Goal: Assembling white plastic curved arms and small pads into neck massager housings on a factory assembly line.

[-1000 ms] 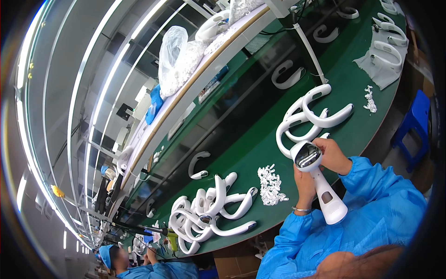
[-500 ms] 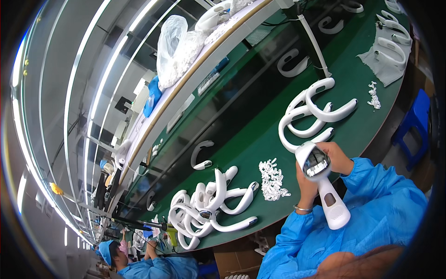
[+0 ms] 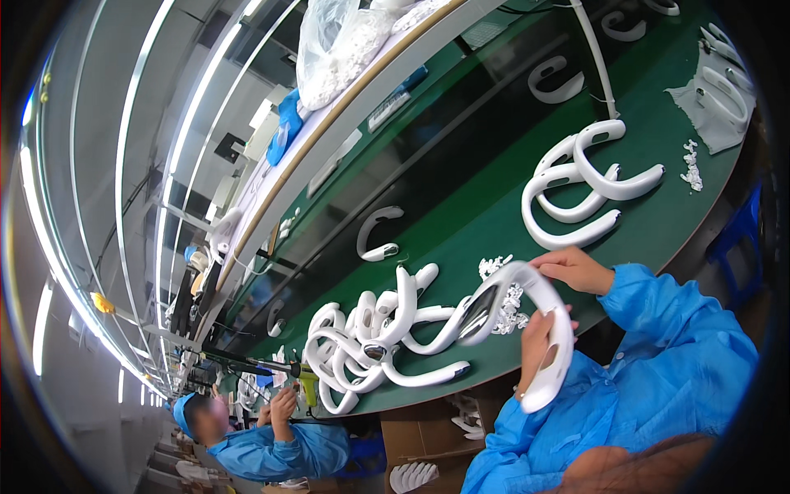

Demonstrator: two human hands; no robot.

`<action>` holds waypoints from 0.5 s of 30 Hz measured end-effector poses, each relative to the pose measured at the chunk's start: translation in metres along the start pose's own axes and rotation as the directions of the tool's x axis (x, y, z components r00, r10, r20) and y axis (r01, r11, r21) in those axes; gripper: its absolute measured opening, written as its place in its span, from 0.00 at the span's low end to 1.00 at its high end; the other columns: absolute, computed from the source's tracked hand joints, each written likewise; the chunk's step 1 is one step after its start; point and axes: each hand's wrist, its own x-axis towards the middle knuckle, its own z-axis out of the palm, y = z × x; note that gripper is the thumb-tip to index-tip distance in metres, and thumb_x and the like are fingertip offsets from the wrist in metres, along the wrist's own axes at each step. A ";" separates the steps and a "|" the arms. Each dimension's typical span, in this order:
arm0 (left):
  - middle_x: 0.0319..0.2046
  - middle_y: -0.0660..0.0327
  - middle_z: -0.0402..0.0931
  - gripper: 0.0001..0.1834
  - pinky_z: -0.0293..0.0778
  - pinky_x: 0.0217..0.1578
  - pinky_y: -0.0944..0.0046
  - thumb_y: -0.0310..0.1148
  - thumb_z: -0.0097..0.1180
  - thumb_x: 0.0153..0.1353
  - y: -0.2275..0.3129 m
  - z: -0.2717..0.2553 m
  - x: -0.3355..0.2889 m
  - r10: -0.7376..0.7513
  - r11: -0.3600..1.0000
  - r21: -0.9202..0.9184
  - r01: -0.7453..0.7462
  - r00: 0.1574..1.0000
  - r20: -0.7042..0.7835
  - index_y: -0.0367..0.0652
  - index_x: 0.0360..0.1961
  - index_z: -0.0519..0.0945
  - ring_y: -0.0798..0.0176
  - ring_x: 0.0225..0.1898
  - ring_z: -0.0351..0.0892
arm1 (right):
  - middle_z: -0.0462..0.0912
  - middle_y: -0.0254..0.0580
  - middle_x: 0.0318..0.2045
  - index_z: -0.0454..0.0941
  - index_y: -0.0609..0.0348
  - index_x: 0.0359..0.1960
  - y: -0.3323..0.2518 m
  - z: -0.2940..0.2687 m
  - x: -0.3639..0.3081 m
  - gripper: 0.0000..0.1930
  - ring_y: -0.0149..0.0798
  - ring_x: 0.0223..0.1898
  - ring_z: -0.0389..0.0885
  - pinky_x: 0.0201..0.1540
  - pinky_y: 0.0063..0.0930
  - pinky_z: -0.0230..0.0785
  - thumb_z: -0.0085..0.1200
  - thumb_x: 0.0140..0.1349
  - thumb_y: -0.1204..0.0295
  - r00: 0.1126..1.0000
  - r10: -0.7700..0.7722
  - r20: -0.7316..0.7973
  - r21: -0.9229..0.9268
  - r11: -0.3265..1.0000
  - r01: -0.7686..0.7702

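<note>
A white C-shaped plastic housing [image 3: 561,352] with a glossy dark end is held up over the table's near edge. My left hand [image 3: 536,350] is closed around its lower arm, with part of the fingers hidden behind it. At the upper bend, the bunched fingertips of my right hand [image 3: 572,269] meet the housing's edge. Behind the held piece lies a heap of small white plastic parts [image 3: 512,311], partly covered by it. To the left, several similar curved housings [image 3: 362,350] are piled up; a smaller group of housings [image 3: 568,169] rests farther off on the right.
The green table [image 3: 461,239] curves along the near side. A white post [image 3: 597,62] rises from it. More housings lie on a grey cloth [image 3: 716,103] at the far right. A blue stool [image 3: 736,239] stands beyond the edge. A co-worker [image 3: 271,445] sits at the left beside a yellow-green tool [image 3: 309,387].
The held housing has turned, its dark end swinging leftward and away from my body over the small parts. My right hand has shifted to its upper bend. The view has moved slightly.
</note>
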 end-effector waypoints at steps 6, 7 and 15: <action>0.46 0.53 0.75 0.19 0.77 0.31 0.69 0.34 0.41 0.67 0.038 -0.022 -0.035 0.178 0.979 -0.052 -0.196 0.953 -0.246 0.32 0.54 0.66 0.64 0.36 0.79 | 0.80 0.45 0.38 0.80 0.58 0.39 0.055 0.022 0.037 0.11 0.50 0.44 0.76 0.45 0.36 0.70 0.51 0.53 0.76 0.857 -0.347 0.380 -0.834 0.273 0.480; 0.46 0.53 0.75 0.19 0.77 0.31 0.69 0.34 0.41 0.67 0.039 -0.026 -0.034 0.188 0.977 -0.052 -0.208 0.948 -0.256 0.32 0.54 0.66 0.64 0.36 0.79 | 0.79 0.43 0.36 0.80 0.57 0.35 0.061 0.022 0.043 0.09 0.47 0.43 0.76 0.44 0.35 0.70 0.52 0.51 0.76 0.862 -0.314 0.399 -0.838 0.258 0.481; 0.47 0.46 0.73 0.19 0.79 0.36 0.61 0.26 0.45 0.63 0.030 -0.055 -0.011 0.201 0.973 -0.061 -0.222 0.947 -0.251 0.33 0.54 0.61 0.58 0.38 0.79 | 0.74 0.42 0.29 0.77 0.58 0.26 0.055 0.012 0.049 0.06 0.44 0.36 0.73 0.39 0.36 0.69 0.58 0.48 0.69 0.895 -0.185 0.406 -0.873 0.210 0.440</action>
